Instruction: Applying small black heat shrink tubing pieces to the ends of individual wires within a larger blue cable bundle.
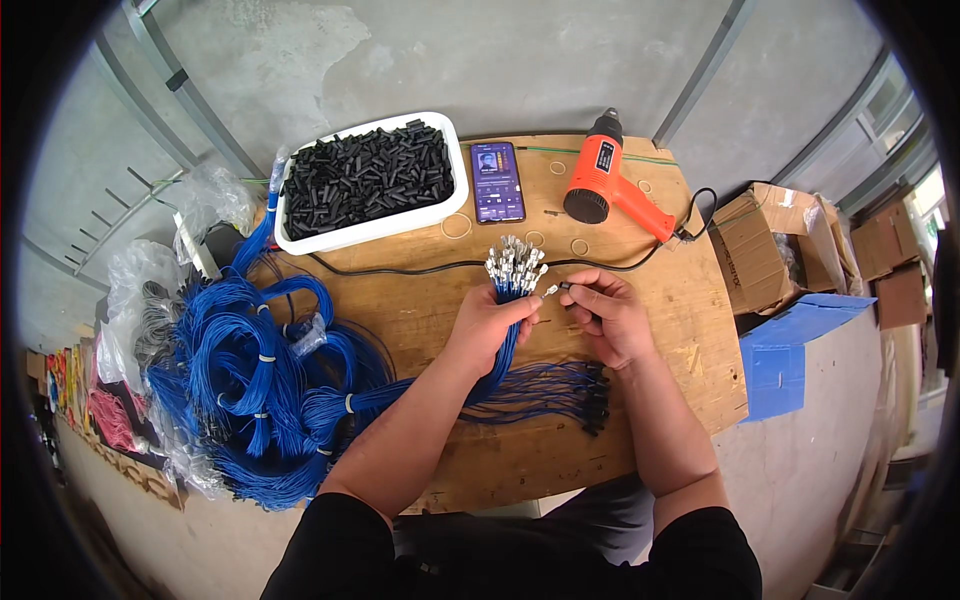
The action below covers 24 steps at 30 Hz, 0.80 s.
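Note:
My left hand (482,328) is closed around a bundle of blue wires (506,345) whose bare silver crimp terminals (514,262) stand up above the fist. One terminal (550,290) sticks out to the right of the bundle. Pinched between thumb and fingers of my right hand (618,318) is a small black sleeve (566,287), close to that terminal; I cannot tell whether they touch. Below the hands, more blue wires fan out to the right, with black sleeves (596,400) on their ends. Beyond my left hand stands a white tub (385,232) full of loose black sleeves (370,170).
Coiled blue wire bundles (250,360) cover the table's left side. At the back lie a phone (497,182) and an orange heat gun (610,180), its black cord (420,268) running across the wooden table (680,350). Cardboard boxes (765,255) stand right of the table.

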Each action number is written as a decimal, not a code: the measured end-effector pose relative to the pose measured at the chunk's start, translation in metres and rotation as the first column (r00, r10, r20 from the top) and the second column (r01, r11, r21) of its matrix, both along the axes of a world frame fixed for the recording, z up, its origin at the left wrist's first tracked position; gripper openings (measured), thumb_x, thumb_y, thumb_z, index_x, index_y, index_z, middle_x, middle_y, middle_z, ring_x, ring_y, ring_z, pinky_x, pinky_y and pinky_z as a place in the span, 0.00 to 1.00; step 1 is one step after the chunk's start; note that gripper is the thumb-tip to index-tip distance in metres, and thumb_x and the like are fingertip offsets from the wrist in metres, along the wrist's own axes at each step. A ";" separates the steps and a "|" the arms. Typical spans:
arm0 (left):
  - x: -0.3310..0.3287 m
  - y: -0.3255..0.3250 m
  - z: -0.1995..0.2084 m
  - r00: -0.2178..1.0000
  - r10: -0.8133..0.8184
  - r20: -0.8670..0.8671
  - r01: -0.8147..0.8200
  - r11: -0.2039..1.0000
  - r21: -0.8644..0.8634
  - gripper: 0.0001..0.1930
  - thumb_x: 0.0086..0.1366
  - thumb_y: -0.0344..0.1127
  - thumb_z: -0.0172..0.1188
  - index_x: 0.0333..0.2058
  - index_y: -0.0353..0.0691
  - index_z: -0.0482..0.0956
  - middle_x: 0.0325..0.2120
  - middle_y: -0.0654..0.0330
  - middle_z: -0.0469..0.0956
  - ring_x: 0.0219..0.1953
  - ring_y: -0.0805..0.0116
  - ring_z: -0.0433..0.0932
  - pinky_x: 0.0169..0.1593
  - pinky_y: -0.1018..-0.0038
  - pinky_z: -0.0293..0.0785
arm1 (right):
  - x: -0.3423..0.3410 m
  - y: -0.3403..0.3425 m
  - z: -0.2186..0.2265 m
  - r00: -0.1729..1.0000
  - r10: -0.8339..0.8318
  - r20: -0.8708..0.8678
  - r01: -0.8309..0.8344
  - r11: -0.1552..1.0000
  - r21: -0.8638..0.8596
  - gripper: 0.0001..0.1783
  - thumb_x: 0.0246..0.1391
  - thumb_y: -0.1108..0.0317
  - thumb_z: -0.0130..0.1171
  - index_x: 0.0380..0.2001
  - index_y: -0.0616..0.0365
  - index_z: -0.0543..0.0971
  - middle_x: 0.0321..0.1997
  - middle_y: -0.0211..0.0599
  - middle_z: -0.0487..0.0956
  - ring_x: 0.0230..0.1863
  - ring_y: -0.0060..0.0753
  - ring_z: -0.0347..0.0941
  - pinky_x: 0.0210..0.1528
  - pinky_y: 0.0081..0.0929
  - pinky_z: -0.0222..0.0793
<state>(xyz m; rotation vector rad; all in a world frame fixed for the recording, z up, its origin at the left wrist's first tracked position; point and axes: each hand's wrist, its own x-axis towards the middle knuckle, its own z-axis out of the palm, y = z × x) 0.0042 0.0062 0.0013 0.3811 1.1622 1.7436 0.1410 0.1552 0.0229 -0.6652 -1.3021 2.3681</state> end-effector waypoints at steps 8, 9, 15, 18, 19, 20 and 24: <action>0.001 0.001 0.001 1.000 0.002 -0.020 -0.002 1.000 -0.015 0.08 0.61 0.32 0.67 0.31 0.35 0.78 0.23 0.60 0.78 0.21 0.73 0.74 0.25 0.76 0.69 | 0.000 -0.002 -0.001 1.000 0.008 0.019 -0.009 1.000 0.027 0.08 0.60 0.73 0.62 0.42 0.61 0.80 0.32 0.32 0.82 0.23 0.12 0.64 0.23 0.09 0.57; 0.001 0.000 0.000 1.000 0.000 -0.017 -0.001 1.000 -0.019 0.08 0.61 0.32 0.67 0.31 0.35 0.78 0.23 0.60 0.78 0.21 0.73 0.74 0.25 0.76 0.69 | -0.001 -0.004 -0.001 1.000 -0.008 0.013 0.007 0.998 0.062 0.08 0.60 0.73 0.62 0.42 0.61 0.80 0.31 0.31 0.82 0.23 0.12 0.64 0.21 0.09 0.56; 0.000 0.000 0.001 1.000 -0.012 -0.013 0.012 1.000 -0.022 0.07 0.61 0.32 0.67 0.32 0.36 0.79 0.23 0.60 0.78 0.21 0.73 0.74 0.25 0.76 0.69 | 0.000 -0.002 0.000 1.000 -0.014 0.023 0.009 0.977 0.215 0.09 0.60 0.73 0.62 0.43 0.61 0.82 0.30 0.27 0.81 0.22 0.10 0.62 0.22 0.11 0.55; 0.000 0.000 0.001 0.999 -0.039 -0.016 0.039 0.999 -0.011 0.07 0.61 0.32 0.66 0.32 0.36 0.79 0.23 0.60 0.78 0.21 0.73 0.75 0.25 0.76 0.69 | 0.000 0.000 -0.003 1.000 -0.021 0.018 0.016 0.968 0.252 0.09 0.60 0.73 0.62 0.43 0.60 0.83 0.30 0.25 0.81 0.22 0.09 0.61 0.21 0.11 0.55; -0.001 0.000 0.000 0.998 -0.054 -0.018 0.054 0.999 -0.002 0.07 0.61 0.31 0.66 0.32 0.35 0.79 0.23 0.60 0.78 0.21 0.73 0.75 0.25 0.76 0.69 | -0.001 0.001 -0.005 1.000 -0.030 -0.002 0.030 0.964 0.264 0.09 0.60 0.72 0.62 0.43 0.60 0.83 0.30 0.25 0.80 0.21 0.09 0.61 0.21 0.11 0.54; 0.000 0.000 0.001 0.999 -0.052 -0.015 0.052 0.999 -0.001 0.07 0.61 0.31 0.66 0.32 0.35 0.79 0.23 0.60 0.78 0.21 0.73 0.75 0.25 0.76 0.69 | 0.000 0.001 -0.005 1.000 -0.028 0.000 0.027 0.964 0.265 0.09 0.60 0.72 0.62 0.43 0.60 0.83 0.30 0.25 0.80 0.21 0.09 0.61 0.21 0.11 0.54; -0.001 -0.001 0.002 0.998 -0.067 -0.022 0.067 0.998 -0.010 0.06 0.61 0.30 0.65 0.31 0.35 0.79 0.23 0.60 0.77 0.21 0.73 0.75 0.25 0.76 0.69 | -0.001 0.001 -0.005 1.000 -0.017 -0.010 0.019 0.962 0.273 0.09 0.60 0.72 0.62 0.43 0.60 0.83 0.30 0.25 0.80 0.21 0.09 0.61 0.21 0.11 0.54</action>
